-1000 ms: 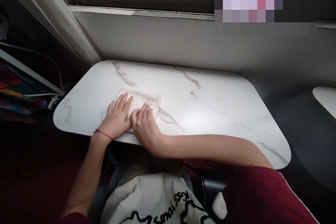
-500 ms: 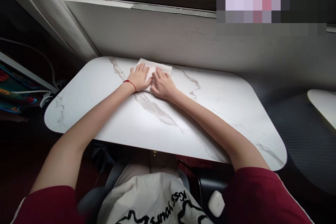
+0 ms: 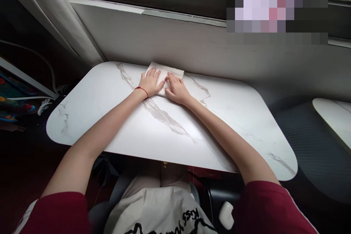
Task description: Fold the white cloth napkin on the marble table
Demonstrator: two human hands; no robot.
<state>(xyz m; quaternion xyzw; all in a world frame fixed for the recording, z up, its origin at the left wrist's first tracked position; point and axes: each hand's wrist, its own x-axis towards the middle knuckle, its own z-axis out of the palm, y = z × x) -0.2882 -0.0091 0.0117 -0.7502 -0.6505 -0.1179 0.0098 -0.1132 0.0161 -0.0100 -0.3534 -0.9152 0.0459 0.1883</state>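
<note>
Left hand and right hand rest on a cloth at the far edge of the table. A wall stands behind it.

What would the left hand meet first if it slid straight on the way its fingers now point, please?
Past the rest of the cloth under it, the left hand would probably meet the wall first, beyond the far edge of the table; any gap there is unclear.
</note>
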